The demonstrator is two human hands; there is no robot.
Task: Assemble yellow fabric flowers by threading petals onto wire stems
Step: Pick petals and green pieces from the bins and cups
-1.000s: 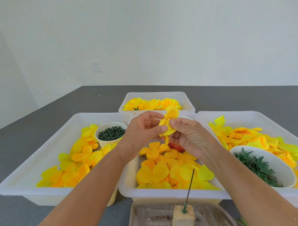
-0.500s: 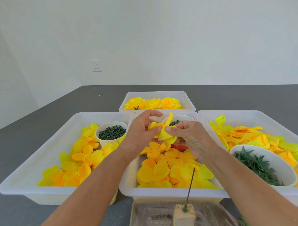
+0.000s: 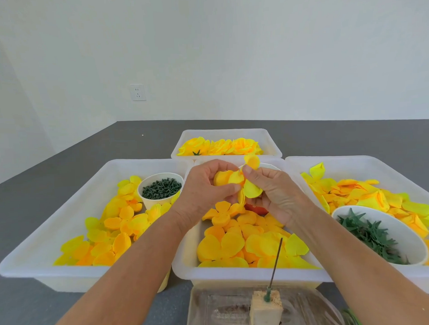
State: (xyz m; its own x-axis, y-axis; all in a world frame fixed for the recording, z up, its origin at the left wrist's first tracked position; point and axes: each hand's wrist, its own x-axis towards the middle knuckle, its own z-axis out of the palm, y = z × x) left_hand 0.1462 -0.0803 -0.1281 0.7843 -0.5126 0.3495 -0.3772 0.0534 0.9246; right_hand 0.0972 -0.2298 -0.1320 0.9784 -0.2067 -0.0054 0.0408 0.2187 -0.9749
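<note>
Both hands meet above the middle white tray [image 3: 188, 272], which is full of loose yellow petal pieces [image 3: 226, 244]. My left hand [image 3: 205, 194] and my right hand [image 3: 273, 194] each pinch the same yellow fabric petal cluster [image 3: 243, 183], its lobes spread out between the fingers. A thin dark wire stem [image 3: 275, 262] stands upright in a tan foam block [image 3: 265, 311] at the near edge, below the hands. No petal sits on the stem.
A left tray [image 3: 64, 216] holds petals and a white cup of dark green pieces [image 3: 161, 188]. The right tray [image 3: 354, 162] holds petals and a bowl of green leaf parts [image 3: 371, 234]. Finished yellow flowers [image 3: 220, 147] lie in the far tray. A clear plastic container [image 3: 218, 310] holds the foam block.
The petal cluster has been turned and spread between both hands; one lobe now sticks up above my right thumb. The hands stay in about the same place.
</note>
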